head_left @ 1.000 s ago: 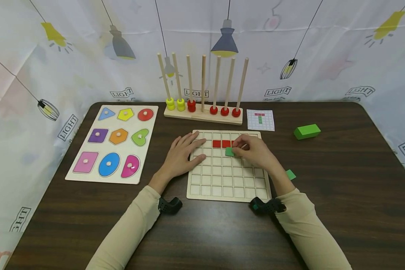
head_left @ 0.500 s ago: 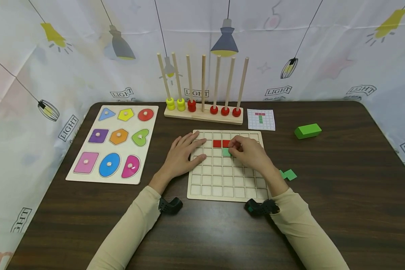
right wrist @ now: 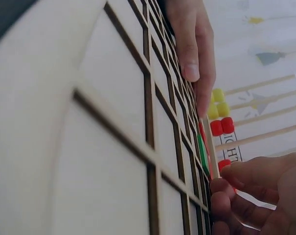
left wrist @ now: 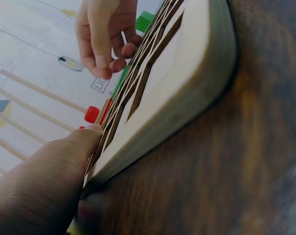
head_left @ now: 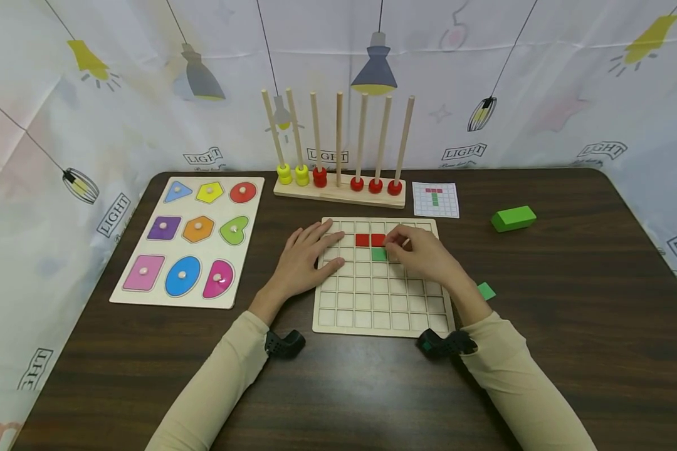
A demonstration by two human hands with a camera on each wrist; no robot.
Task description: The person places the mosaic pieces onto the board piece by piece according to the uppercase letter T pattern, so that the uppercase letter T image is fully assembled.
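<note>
A wooden grid board [head_left: 372,329] lies at the middle of the table. My left hand [head_left: 304,257] rests on its left side, fingers spread; in the left wrist view the thumb [left wrist: 84,139] presses at the rim. Two red square tiles [head_left: 370,240] show in one row, the rest of that row to the right being covered by my right hand [head_left: 425,250]. Below the second red one, a green square tile [head_left: 379,254] lies flat in its cell. The right fingertips [right wrist: 226,169] are loosely bent just right of this tile, with nothing seen between them.
Right of the board lie a loose green tile [head_left: 486,290], partly behind the forearm, and a green block [head_left: 513,219]. A pattern card [head_left: 435,213] and a peg stand with rings [head_left: 338,193] are behind. A knobbed shape puzzle [head_left: 186,241] lies left.
The green tile has gone from the right fingers' pinch to lying flat in the cell. The right hand moved slightly left, then back right. The left hand has stayed still.
</note>
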